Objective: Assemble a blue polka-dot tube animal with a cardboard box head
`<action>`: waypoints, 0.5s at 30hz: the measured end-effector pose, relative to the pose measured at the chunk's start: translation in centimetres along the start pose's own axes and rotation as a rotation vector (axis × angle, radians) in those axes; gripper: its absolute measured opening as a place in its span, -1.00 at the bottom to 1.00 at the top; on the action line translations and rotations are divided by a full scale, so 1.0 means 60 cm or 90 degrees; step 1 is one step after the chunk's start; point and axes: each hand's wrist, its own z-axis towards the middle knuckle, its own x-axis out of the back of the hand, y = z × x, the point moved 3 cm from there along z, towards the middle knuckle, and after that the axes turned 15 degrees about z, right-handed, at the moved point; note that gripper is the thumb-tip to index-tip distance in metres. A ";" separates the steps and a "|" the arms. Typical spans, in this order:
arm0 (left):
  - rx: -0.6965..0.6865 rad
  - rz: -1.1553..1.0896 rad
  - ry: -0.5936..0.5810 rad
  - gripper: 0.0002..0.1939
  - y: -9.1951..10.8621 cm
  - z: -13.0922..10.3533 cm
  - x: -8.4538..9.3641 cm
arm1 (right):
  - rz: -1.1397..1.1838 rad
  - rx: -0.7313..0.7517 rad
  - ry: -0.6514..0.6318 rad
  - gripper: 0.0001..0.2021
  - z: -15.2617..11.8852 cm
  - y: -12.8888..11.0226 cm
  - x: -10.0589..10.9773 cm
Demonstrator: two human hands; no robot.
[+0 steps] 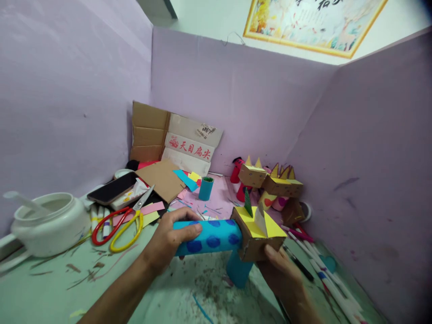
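Note:
My left hand [180, 231] is wrapped round a blue paper tube [216, 237] with dark blue spots, held level. The tube's right end meets a small cardboard box [254, 246] with a yellow top. Two pointed ears, one green and one pale, stand up from that top. Gripping the box at its right lower side is my right hand [278, 261]; its fingers underneath are hidden. Below the box a plain blue tube [239, 268] points down to the table; whether it is joined on I cannot tell. Another short blue tube [206, 188] stands upright further back.
On the left are a white pot [50, 229], red-and-yellow scissors [126, 222] and a phone [113, 188]. Folded cardboard [189, 144] leans at the back. Finished-looking cardboard figures [283, 184] stand back right. Markers [330, 279] line the right. Purple walls enclose three sides.

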 end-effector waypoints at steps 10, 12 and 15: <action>-0.036 -0.262 -0.157 -0.46 0.011 -0.005 0.010 | 0.070 0.023 0.150 -0.45 0.010 0.003 0.013; -0.069 -0.297 -0.192 -0.43 0.010 -0.007 0.011 | 0.085 0.029 0.167 -0.47 0.011 0.003 0.014; -0.135 -0.309 -0.218 -0.31 0.010 -0.008 -0.001 | 0.114 0.031 0.178 -0.50 0.013 0.004 0.014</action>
